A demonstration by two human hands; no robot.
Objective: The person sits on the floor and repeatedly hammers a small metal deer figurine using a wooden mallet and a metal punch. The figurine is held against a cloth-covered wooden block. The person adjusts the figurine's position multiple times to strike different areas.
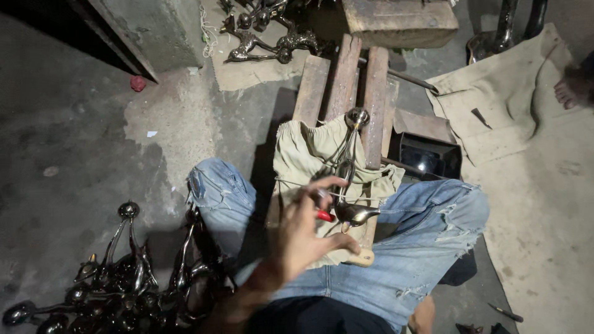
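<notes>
The person wore faded light-blue jeans (427,241), frayed and torn at both knees, with loose threads showing at the right of the frame and a ragged hole at the centre left. A dark top showed at the bottom centre. The 1 hand (303,238) in view was bare, its forearm unsleeved.

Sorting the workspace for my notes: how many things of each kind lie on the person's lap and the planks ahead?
Shiny metal bird-shaped casting: 1
Olive cloth: 1
Wooden planks: 3
Red-handled tool at the left hand: 1
Total: 6
</notes>
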